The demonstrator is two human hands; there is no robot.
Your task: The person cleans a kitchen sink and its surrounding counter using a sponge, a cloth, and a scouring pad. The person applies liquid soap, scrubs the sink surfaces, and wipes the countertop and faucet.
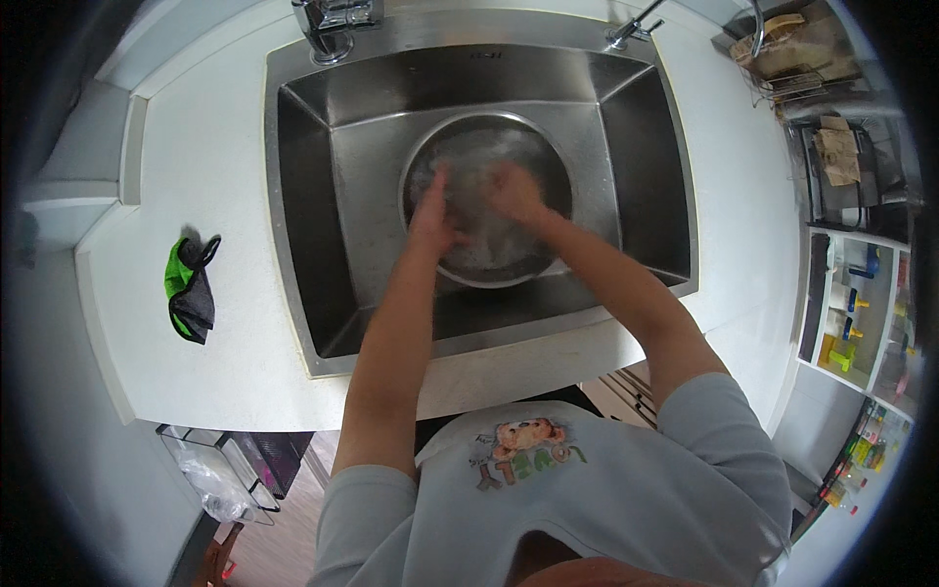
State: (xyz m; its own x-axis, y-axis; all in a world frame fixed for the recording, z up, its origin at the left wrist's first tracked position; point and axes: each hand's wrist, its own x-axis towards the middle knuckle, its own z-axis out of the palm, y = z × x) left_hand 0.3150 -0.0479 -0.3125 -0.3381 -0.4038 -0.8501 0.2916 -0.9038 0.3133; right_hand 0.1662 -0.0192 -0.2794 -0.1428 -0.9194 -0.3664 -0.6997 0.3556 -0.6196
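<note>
A round metal bowl point(546, 158) stands on the floor of the stainless steel sink point(374, 191), and what seems to be water shows inside it. Both hands are inside the bowl's outline and blurred by motion. My left hand point(435, 220) is over the bowl's left part, its thumb apart from the fingers, and I see nothing held in it. Just right of the middle, my right hand point(513, 192) looks curled. The blur hides whether anything lies in its fingers.
A chrome faucet point(334, 29) rises behind the sink at left, with a smaller tap point(627, 33) at back right. Green and dark grey cloth point(192, 290) lies on the white countertop point(213, 161). Bottles fill a shelf point(851, 308) at far right. Below left hangs a wire rack point(220, 469).
</note>
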